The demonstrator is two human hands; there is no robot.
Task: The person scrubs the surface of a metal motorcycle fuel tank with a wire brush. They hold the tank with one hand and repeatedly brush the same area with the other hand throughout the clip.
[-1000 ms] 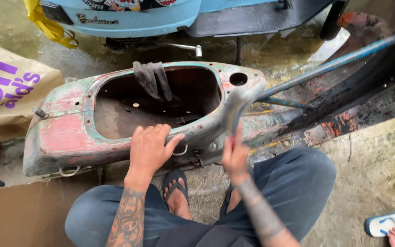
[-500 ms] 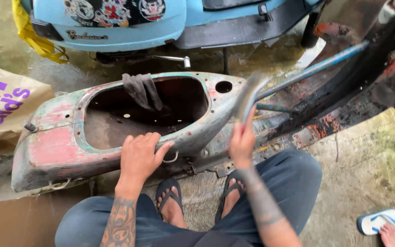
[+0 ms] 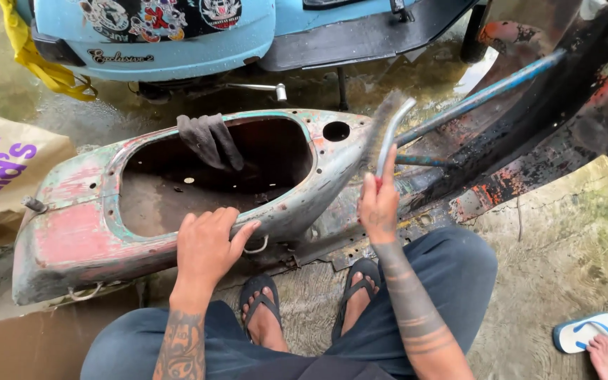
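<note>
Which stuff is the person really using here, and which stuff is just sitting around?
Being used:
- old scooter body, steadied by the left hand
- wire brush, gripped by the right hand

Just lying about:
- grey rag draped over the shell's opening
- blue scooter
- paper bag
- yellow cloth
- cardboard

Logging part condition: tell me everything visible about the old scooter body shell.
The scooter body shell lies on wet ground, opening upward. It looks like sheet metal with worn pink, teal and grey paint, scuffed and rusty. A large oval cavity shows a bare, dirty floor with small holes; a round hole sits near the narrow end. A grey rag hangs over the far rim. The left hand rests on the near rim; the right hand holds a wire brush against the narrow end.
</note>
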